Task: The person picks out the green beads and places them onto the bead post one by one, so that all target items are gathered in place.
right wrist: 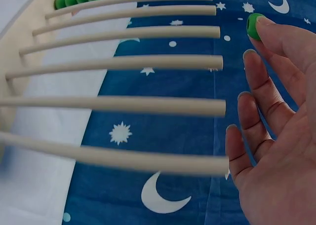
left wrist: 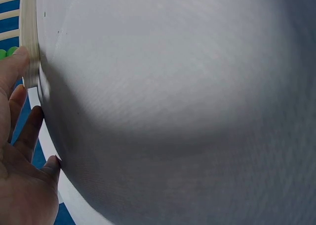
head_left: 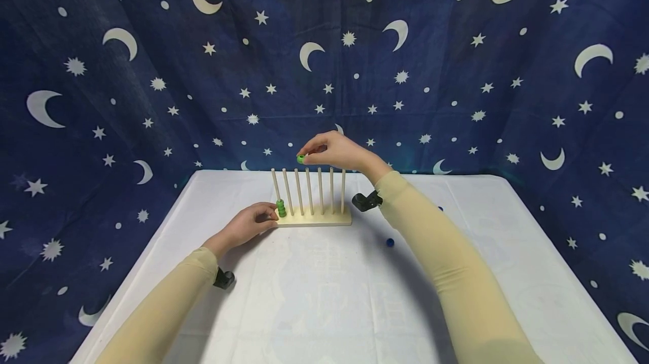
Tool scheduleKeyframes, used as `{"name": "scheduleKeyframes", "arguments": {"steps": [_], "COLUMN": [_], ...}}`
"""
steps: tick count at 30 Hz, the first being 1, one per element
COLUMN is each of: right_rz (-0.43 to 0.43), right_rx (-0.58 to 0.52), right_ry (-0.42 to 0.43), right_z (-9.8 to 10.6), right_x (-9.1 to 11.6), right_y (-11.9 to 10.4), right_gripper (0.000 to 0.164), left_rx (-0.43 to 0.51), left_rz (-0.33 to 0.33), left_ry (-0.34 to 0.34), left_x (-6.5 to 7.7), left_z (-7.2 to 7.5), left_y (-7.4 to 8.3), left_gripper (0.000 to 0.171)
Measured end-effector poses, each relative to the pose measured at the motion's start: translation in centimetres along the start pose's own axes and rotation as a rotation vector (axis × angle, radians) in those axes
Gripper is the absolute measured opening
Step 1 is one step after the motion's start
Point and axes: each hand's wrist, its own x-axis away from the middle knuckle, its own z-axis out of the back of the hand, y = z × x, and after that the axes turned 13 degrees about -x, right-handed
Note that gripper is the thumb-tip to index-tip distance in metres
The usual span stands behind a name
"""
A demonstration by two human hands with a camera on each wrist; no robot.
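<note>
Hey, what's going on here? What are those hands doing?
Someone's right hand is pinching a green bead up above a wooden peg stand. Their left hand holds the stand's left end. Four green beads are stacked on the leftmost peg, and the other six pegs are bare. A blue bead lies on the table.

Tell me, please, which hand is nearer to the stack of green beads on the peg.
Left. The left hand holds the wooden base close beside the green stack; the right hand is farther off, above the pegs, pinching a green bead.
</note>
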Motion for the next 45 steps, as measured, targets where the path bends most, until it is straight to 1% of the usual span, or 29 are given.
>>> {"name": "scheduleKeyframes", "arguments": {"steps": [9, 16, 21, 27, 35, 41, 45], "right_rz": [0.058, 0.075, 0.086, 0.084, 0.081, 0.073, 0.069], "right_rx": [-0.021, -0.021, -0.032, -0.051, -0.032, -0.035, -0.027], "right_ry": [-0.039, -0.053, -0.063, -0.063, -0.077, -0.085, -0.082], "right_z": [-1.6, -2.7, -3.1, -3.8, -4.5, -4.7, -4.7], "right_x": [-1.5, -2.2, -2.7, -3.4, -4.2, -4.4, -4.5], "right_y": [-0.3, -0.5, -0.4, -0.5, -0.5, -0.6, -0.6], "right_gripper": [0.021, 0.02, 0.021, 0.021, 0.022, 0.022, 0.021], "left_rx": [0.001, 0.009, 0.015, 0.028, 0.034, 0.049, 0.035], "left_rz": [0.017, -0.012, -0.019, -0.015, -0.028, -0.033, -0.037], "left_ry": [-0.008, -0.001, 0.001, -0.008, -0.002, -0.002, -0.002], "left_x": [0.1, 0.0, 0.0, 0.1, 0.1, 0.0, 0.1], "left_z": [0.0, 0.1, 0.2, 0.2, 0.3, 0.2, 0.3], "left_y": [-0.1, -0.2, -0.2, -0.1, -0.1, -0.3, -0.3], "left_gripper": [0.009, 0.009, 0.009, 0.009, 0.008, 0.007, 0.007]}}
